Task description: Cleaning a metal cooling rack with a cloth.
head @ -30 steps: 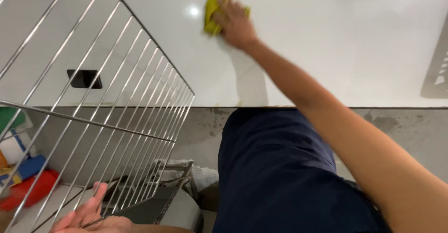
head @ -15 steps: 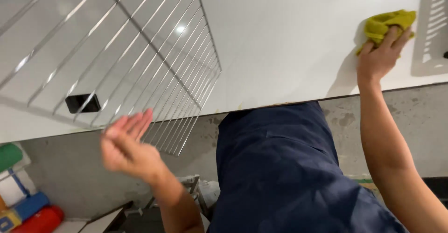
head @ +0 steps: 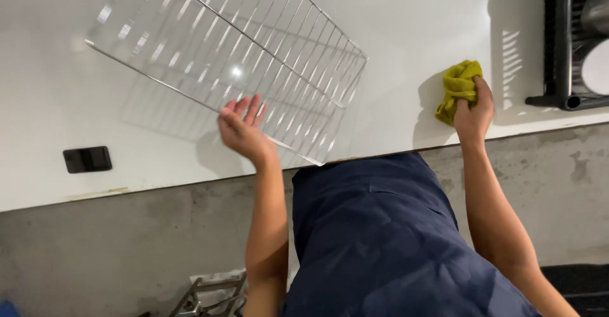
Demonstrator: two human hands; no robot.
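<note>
A large wire rack (head: 235, 57) made of thin metal bars lies on the white countertop (head: 406, 31). My left hand (head: 243, 130) is raised at the rack's near edge, fingers spread, touching or nearly touching the wire rim. My right hand (head: 474, 111) is closed around a crumpled yellow-green cloth (head: 458, 88), pressing it on the counter close to the front edge. The dark blue clothing of my body (head: 387, 241) fills the lower middle.
A small black rectangular object (head: 87, 159) lies on the counter at the left. A black dish rack (head: 574, 44) with pale dishes stands at the far right. Below the counter runs a grey concrete face (head: 127, 241), and a metal frame (head: 212, 295) shows near the floor.
My left hand has risen from low down to the wire rack's near edge. My right hand has slid the cloth from mid-counter to the right. The view has shifted right.
</note>
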